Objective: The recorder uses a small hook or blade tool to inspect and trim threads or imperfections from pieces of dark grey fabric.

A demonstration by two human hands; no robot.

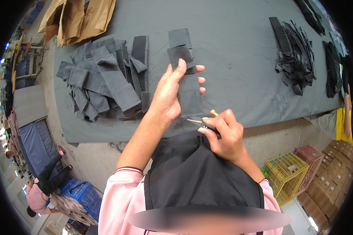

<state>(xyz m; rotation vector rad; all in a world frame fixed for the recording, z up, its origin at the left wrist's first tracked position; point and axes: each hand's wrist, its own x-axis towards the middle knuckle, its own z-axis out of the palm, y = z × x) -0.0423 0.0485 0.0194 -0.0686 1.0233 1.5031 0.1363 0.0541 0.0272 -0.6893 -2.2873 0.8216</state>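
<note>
My left hand (168,91) is closed around a dark grey fabric strip (190,98), thumb on top and fingertips showing past its right edge. The strip is partly folded at its far end, and its stitched near edge faces me. Gripped in my right hand (228,135) is a pair of thread snips (195,121), with the pointed blades just below that near edge. A small orange-yellow piece (213,112) shows by my right fingers. Whether a thread lies between the blades I cannot tell.
Left on the grey-covered table (239,90) lies a loose heap of similar strips (102,82); a second pile (296,58) lies right. Brown paper (82,21) sits at the far left. Yellow crate (285,172) and cartons (329,172) stand lower right; another person (41,192) is lower left.
</note>
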